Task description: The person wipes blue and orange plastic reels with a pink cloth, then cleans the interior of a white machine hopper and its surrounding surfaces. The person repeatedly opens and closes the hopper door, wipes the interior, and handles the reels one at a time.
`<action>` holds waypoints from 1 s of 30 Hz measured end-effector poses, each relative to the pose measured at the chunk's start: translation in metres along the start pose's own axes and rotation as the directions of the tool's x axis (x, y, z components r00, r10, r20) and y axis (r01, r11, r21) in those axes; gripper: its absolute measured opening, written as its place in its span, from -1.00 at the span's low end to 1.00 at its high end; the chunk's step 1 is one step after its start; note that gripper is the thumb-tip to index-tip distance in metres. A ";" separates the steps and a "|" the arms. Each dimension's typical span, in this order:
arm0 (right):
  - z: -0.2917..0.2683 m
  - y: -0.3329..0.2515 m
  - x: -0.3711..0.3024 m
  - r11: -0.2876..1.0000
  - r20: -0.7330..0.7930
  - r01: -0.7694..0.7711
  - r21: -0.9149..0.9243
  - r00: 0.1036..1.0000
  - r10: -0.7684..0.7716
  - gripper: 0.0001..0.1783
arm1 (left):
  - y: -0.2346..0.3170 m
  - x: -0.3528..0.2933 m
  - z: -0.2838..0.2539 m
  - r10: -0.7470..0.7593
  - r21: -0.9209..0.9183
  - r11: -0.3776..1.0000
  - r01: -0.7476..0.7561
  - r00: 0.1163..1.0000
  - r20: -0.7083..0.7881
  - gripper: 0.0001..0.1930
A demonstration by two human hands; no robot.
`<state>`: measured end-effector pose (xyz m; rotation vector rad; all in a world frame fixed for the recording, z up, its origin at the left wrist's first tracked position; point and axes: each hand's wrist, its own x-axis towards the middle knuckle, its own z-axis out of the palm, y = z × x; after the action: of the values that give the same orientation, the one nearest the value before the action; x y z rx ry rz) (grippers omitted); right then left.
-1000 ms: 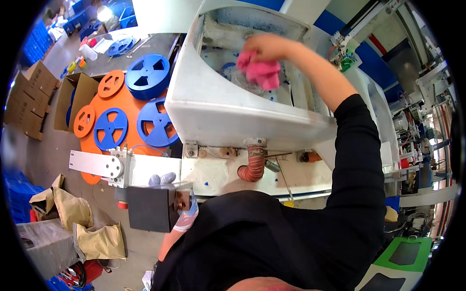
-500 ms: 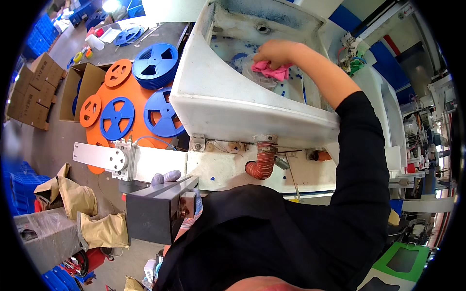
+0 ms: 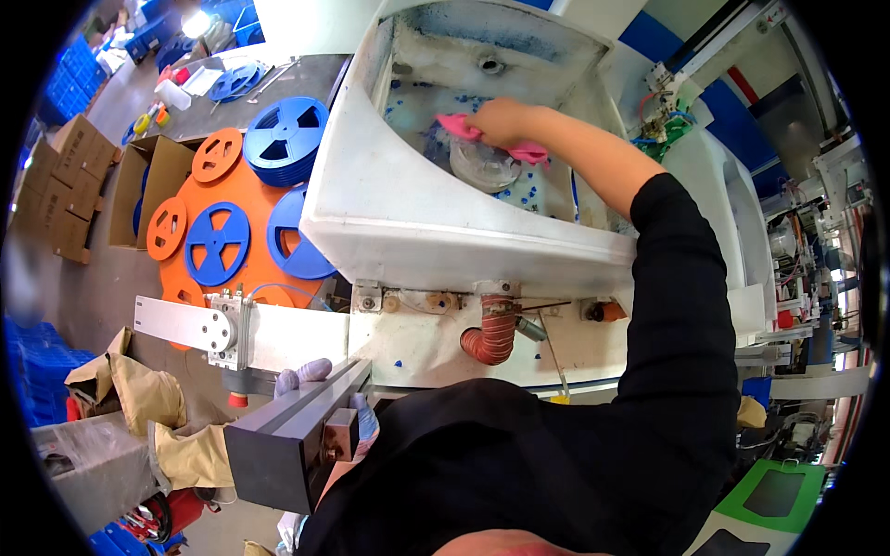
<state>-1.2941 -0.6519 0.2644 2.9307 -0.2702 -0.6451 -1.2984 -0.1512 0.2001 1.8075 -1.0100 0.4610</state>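
My right hand [image 3: 503,121] is closed on a pink cloth [image 3: 456,126], whose ends stick out on both sides of the fingers. Just under it a round, clear dome-like piece [image 3: 484,167] sits in a white basin [image 3: 445,218]; whether the cloth touches it I cannot tell. Small blue bits [image 3: 527,196] are scattered over the basin's floor. At the lower left my left hand [image 3: 302,374], in a pale purple-grey glove, is wrapped around a dark grey rectangular metal bar [image 3: 278,459]. Most of that hand is hidden behind the bar.
Blue reels [image 3: 218,243] and orange reels [image 3: 216,156] lie on an orange round table [image 3: 197,190] left of the basin. A ribbed red-brown hose [image 3: 491,338] hangs below the basin. Machine parts [image 3: 663,111] stand right, cardboard boxes [image 3: 65,190] far left.
My right hand has moved left with the pink cloth, which is now stretched out sideways, baring more of the clear piece. The view has shifted slightly; my left hand stays at the bar.
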 end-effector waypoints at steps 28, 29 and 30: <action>-0.036 -0.004 -0.037 0.997 -0.103 0.035 -0.062 0.994 -0.041 -0.68 | -0.006 0.042 -0.031 0.473 0.611 -0.579 -0.539 0.389 0.791 -0.48; -0.061 0.005 -0.048 0.994 -0.290 0.049 0.101 0.957 -0.017 -0.74 | -0.015 0.044 -0.030 0.481 0.545 -0.690 -0.477 0.261 0.837 -0.49; -0.090 0.005 -0.055 0.955 -0.452 0.125 0.270 0.892 0.011 -0.79 | -0.017 0.048 -0.032 0.513 0.557 -0.675 -0.483 0.236 0.826 -0.49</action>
<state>-1.3059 -0.6375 0.3681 3.2653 -0.2432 0.0976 -1.2525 -0.1406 0.2382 1.6322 -2.1750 2.9391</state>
